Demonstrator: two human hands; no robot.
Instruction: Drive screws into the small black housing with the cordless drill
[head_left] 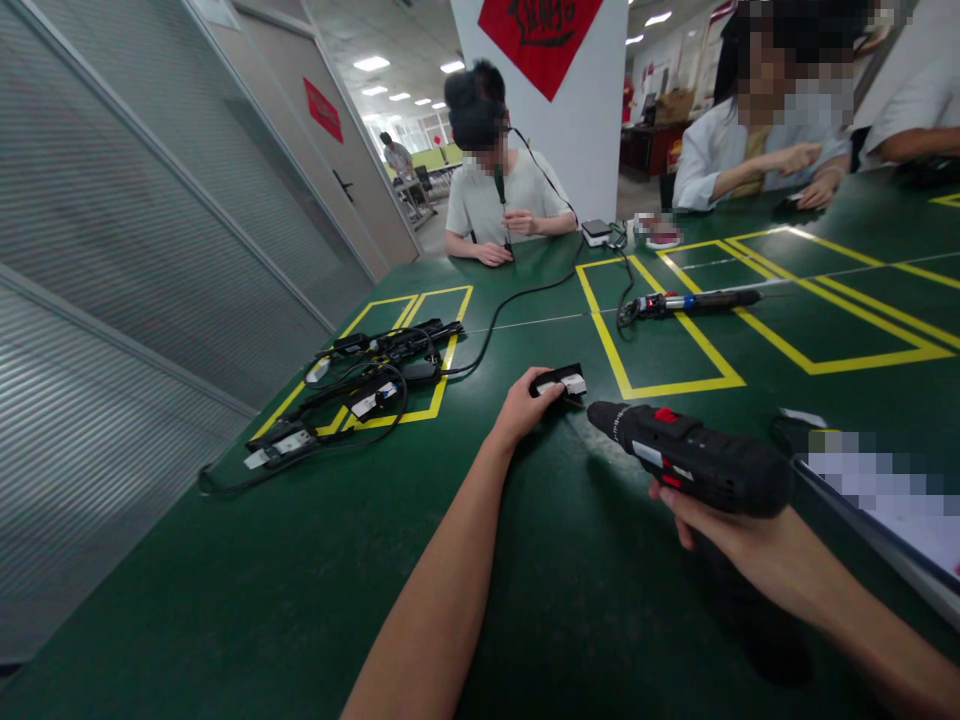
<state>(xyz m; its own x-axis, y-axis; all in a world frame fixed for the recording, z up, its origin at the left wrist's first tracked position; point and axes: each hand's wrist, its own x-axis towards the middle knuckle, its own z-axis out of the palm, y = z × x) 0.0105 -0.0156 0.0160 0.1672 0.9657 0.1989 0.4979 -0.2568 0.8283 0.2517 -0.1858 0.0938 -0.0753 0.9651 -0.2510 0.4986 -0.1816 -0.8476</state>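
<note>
My right hand (720,530) is wrapped round the grip of a black cordless drill (694,455) with red buttons. Its chuck points left, and a thin bit reaches toward a small black part with a white label (562,382). My left hand (529,405) grips that part at its left end, low over the green table (420,560). The bit's tip is close to the part's lower right edge; I cannot tell whether they touch.
Black devices with tangled cables (382,370) lie at the left. A soldering iron-like tool (697,302) rests beyond the drill. A tablet-like device (877,500) lies at the right. Across the table, a person (506,200) holds a screwdriver; another person (765,160) sits further right.
</note>
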